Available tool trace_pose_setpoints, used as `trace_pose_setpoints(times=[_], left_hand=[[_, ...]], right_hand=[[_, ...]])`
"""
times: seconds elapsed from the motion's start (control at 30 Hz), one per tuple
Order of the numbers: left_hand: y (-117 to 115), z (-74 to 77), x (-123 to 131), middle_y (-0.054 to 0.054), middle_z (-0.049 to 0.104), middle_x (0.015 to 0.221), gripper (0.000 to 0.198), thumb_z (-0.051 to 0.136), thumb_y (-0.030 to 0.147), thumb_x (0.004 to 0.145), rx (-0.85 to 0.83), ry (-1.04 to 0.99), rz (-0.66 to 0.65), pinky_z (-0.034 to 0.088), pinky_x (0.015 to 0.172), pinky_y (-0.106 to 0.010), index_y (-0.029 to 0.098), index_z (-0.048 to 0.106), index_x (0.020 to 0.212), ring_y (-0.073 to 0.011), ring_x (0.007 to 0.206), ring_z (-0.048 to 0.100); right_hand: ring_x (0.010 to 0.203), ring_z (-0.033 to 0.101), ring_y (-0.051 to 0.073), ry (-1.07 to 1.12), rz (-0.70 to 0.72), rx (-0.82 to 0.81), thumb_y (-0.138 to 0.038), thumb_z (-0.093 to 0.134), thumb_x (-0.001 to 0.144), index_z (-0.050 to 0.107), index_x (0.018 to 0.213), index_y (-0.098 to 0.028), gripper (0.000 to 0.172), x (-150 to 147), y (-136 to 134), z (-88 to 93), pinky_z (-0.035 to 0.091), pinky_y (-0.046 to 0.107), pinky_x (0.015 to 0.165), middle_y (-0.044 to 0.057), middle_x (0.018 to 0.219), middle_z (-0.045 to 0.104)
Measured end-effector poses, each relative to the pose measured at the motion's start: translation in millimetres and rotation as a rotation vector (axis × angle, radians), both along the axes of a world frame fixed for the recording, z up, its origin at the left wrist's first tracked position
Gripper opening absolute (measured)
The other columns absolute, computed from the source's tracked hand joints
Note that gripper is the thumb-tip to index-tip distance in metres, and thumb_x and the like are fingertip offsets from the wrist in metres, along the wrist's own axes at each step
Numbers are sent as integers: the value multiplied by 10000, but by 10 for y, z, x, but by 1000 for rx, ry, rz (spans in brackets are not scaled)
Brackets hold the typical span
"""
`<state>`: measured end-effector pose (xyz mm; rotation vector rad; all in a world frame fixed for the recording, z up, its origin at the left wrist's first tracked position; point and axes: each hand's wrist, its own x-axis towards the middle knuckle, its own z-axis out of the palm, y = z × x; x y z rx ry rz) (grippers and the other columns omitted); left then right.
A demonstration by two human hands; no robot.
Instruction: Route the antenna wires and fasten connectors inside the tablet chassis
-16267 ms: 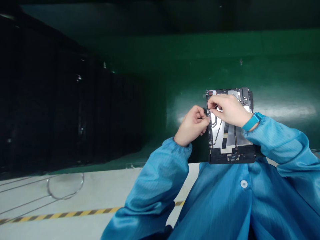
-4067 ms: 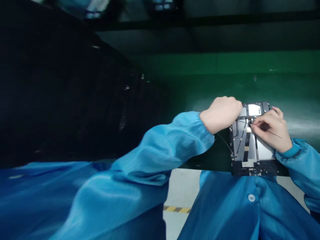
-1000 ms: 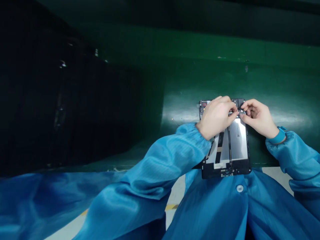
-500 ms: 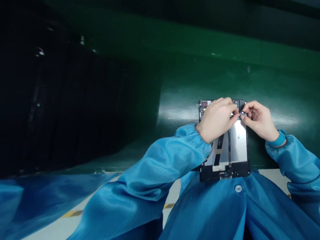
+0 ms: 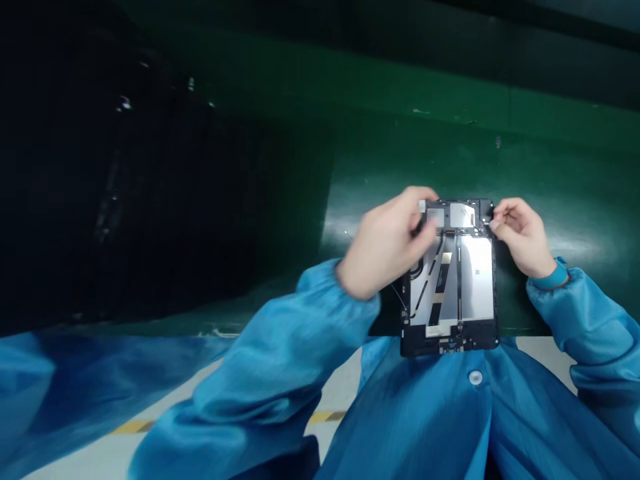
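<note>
An opened tablet-like device [image 5: 477,287] lies with its inner parts showing, its lower end over the table's near edge. Silver plates, black ribbon cables and a dark frame are visible on it. My left hand [image 5: 393,237] is over the device's upper left corner, blurred by motion; its thumb and fingers are curved apart, and what it holds, if anything, is unclear. At the upper right edge, my right hand [image 5: 523,237] has thumb and forefinger pinched together; anything between them is too small to name. A thin wire [image 5: 397,291] sticks out at the device's left side.
The green tabletop [image 5: 380,160] stretches beyond the device. Dark, glossy material [image 5: 150,200] covers the left side. Blue fabric [image 5: 115,380] hangs at the lower left, above a pale floor [image 5: 83,453] with a yellow and dark stripe.
My left hand has moved left, away from the device's upper right part, uncovering silver plates and cables. My right hand has shifted slightly right. The view has moved a little.
</note>
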<state>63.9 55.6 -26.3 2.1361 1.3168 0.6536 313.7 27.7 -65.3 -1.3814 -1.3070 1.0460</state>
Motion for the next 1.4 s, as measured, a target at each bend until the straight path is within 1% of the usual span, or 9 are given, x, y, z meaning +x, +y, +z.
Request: trace_pose_setpoints(times=[0.07,0.13,0.23,0.4,0.57,0.7,0.8,1.0,1.4], left_hand=[[-113,-26,-332,45,535,611,295,547,180,899,-98,84,57,409,581,-268,184,672,1167,-144,545,519],[-259,-104,-614,58,516,535,257,570,178,865,-229,197,-25,344,496,-263,191,691,1091,-139,455,488],[-519,-187,-818,47,578,541,133,585,206,885,-295,270,-207,314,437,-257,193,693,961,-135,417,510],[-834,-15,-696,-29,713,787,83,578,168,971,197,85,-151,511,602,-269,176,653,938,-157,656,669],[-913,54,-557,-28,747,923,250,673,103,922,367,-113,-185,578,734,-272,217,649,1143,-154,774,698],[-963,-140,-484,-30,702,1016,511,664,147,914,156,-257,188,584,682,-272,252,526,1395,-119,689,629],[-989,-288,-414,-10,634,1005,570,656,182,907,-185,-409,337,530,593,-228,243,456,1437,-74,613,564],[-934,-336,-366,30,552,917,435,717,234,855,-824,-699,273,497,541,-215,203,516,1240,-56,582,540],[-842,-323,-497,39,559,940,529,767,211,838,-988,-746,118,580,612,-245,228,469,1275,-85,671,633]], right_hand=[[610,484,91,98,-76,1,-244,655,799,560,950,-242,179,52,20,10,424,246,567,-44,808,532],[623,509,92,54,-119,47,-219,655,821,568,949,-241,156,46,3,97,446,245,579,-40,811,547],[716,596,121,-142,63,103,-172,626,879,617,994,-231,130,-166,-122,331,502,266,652,-11,846,625],[840,676,166,-394,679,106,-191,664,921,651,1191,-181,270,-823,-379,489,565,335,789,91,1125,726],[830,687,181,-562,889,192,-117,591,967,657,913,-189,112,-963,-373,335,534,310,764,50,870,720],[822,684,165,-471,834,228,-127,575,978,650,872,-194,146,-761,-270,385,533,292,762,44,858,729],[763,658,136,-429,749,160,-91,579,930,632,806,-198,172,-707,-175,408,511,260,716,14,814,703],[791,593,176,-559,837,348,-95,499,947,639,868,-196,190,-848,4,258,479,314,739,35,810,666],[728,563,148,-468,972,342,-82,517,898,616,858,-201,160,-782,170,360,432,282,677,4,768,641]])
